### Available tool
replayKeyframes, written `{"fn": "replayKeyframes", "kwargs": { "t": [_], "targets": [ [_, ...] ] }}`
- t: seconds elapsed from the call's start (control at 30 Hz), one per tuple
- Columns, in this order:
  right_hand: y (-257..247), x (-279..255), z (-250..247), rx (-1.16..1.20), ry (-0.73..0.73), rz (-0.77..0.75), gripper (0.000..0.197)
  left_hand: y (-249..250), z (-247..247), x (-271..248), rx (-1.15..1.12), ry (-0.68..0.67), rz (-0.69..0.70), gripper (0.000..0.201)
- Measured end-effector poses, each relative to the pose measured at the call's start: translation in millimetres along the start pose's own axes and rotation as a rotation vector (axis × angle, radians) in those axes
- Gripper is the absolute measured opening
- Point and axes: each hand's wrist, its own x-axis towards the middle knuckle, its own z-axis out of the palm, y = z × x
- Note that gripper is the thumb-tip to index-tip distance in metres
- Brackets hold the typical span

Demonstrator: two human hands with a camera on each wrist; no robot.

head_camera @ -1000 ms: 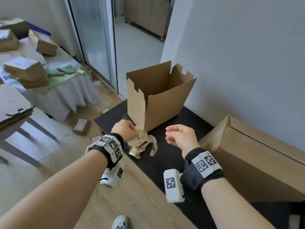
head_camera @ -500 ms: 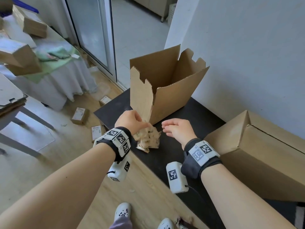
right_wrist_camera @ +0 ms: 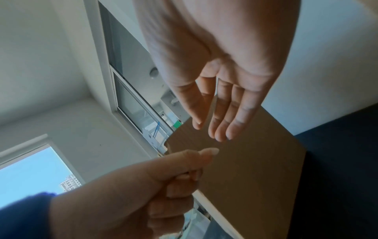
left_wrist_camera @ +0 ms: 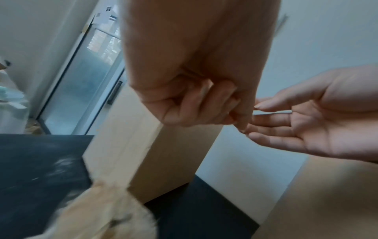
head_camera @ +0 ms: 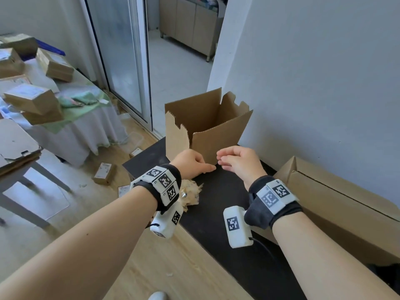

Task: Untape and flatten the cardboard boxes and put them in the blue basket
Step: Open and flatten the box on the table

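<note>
Box: an opened cardboard box [head_camera: 207,128] is stood upright on the black desk [head_camera: 218,204].
Left hand [head_camera: 190,163]: fingers curled, nothing visibly held (touching the box's near corner).
Right hand [head_camera: 238,162]: fingers loosely apart, just beside that corner.

A black table [head_camera: 218,204] runs from centre toward 5 o'clock against a white wall [head_camera: 313,72], with a crumpled paper wad [head_camera: 191,194] lying at its near left edge. At 12 o'clock a glass sliding door [head_camera: 121,61] stands open onto a tiled room with wooden cabinets [head_camera: 190,24]. At 9 o'clock a cloth-covered table [head_camera: 75,118] stands on the wood floor [head_camera: 173,267], a grey table [head_camera: 19,167] just nearer, and a white shoe [head_camera: 158,296] peeks in at 6 o'clock.
</note>
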Motion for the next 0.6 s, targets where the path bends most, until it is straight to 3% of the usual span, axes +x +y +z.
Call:
{"fn": "replayKeyframes", "kwargs": {
  "t": [0.27, 0.43, 0.6],
  "targets": [
    [-10, -35, -93, 0.029, 0.23, -0.101, 0.026, 100, 34, 2, -0.097, 0.134, 0.175, 0.024],
    [12, -66, -164, 0.036, 0.504, -0.123, 0.028, 151, 73, 6, -0.204, 0.057, 0.189, 0.015],
    [44, -103, -231, -0.185, 0.842, -0.009, 0.022, 178, 103, 6, -0.077, -0.055, 0.192, 0.024]
  ]
}}
